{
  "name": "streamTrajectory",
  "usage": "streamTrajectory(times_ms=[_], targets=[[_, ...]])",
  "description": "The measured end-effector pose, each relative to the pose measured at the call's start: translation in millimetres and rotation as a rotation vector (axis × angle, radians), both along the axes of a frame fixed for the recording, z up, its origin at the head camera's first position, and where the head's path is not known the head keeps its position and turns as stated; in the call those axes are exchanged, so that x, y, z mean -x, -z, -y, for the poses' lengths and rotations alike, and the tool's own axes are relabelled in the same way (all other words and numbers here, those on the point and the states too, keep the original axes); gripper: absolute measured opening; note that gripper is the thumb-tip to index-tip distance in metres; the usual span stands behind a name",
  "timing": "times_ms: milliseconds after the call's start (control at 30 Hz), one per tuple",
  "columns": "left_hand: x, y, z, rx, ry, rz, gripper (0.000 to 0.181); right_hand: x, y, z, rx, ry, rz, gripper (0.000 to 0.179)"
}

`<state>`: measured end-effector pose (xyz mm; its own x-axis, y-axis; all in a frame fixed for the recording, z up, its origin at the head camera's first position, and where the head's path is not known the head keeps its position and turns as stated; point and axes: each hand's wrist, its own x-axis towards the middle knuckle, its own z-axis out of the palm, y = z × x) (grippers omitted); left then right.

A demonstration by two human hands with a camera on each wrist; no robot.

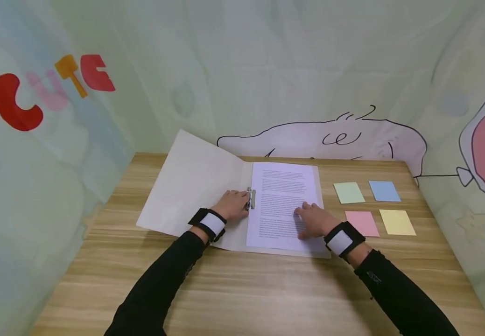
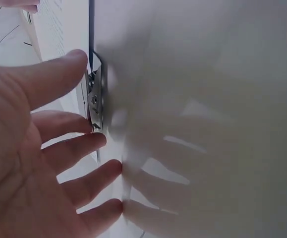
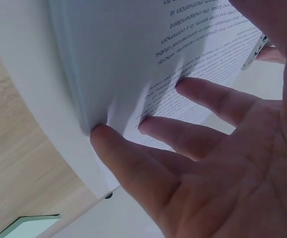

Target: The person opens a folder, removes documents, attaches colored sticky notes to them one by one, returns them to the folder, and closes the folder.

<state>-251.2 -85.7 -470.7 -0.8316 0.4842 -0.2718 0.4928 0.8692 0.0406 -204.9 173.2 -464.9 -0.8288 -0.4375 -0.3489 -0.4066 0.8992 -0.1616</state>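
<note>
"Table (image 1: 276, 294) is wood-grain, under printed cloth (image 1: 242, 88). Locate the folder (image 1: 196, 182)."
"Rear half of the table, lying unfolded. Sheets (image 1: 284, 186) occupy its right side, with the clip (image 1: 253, 199) at their inner edge."
"Report hand pose."
"Left hand (image 1: 230, 205): fingertips at the clip, fingers extended and parted, no grasp visible. Right hand (image 1: 315, 221): palm facing the sheets, fingers splayed, fingertips on them, one at their outer edge, gripping nothing."
"Surroundings?"
"Four notes (image 1: 349, 192), two by two, right of the folder."
</note>
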Motion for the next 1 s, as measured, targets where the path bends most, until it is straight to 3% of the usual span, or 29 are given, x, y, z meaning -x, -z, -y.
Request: streamTrajectory(times_ms=[267,533,800,1000], targets=[[10.4,-2.7,-3.4,0.002,0.094,-0.066,0.039,1.3,-1.1,-1.9,0.003,0.006,0.010,0.075],[18.0,-3.2,-1.3,-0.050,0.041,-0.001,0.024,-0.5,0.8,-2.6,-0.012,-0.011,0.006,0.074],[20.6,2.0,0.4,-0.055,0.007,-0.034,0.033,-0.6,5.9,-3.2,-0.032,-0.037,-0.019,0.076],[23.4,7.3,5.0,-0.071,0.012,-0.063,0.056,-1.1,5.3,-3.8,-0.013,-0.021,-0.012,0.076]])
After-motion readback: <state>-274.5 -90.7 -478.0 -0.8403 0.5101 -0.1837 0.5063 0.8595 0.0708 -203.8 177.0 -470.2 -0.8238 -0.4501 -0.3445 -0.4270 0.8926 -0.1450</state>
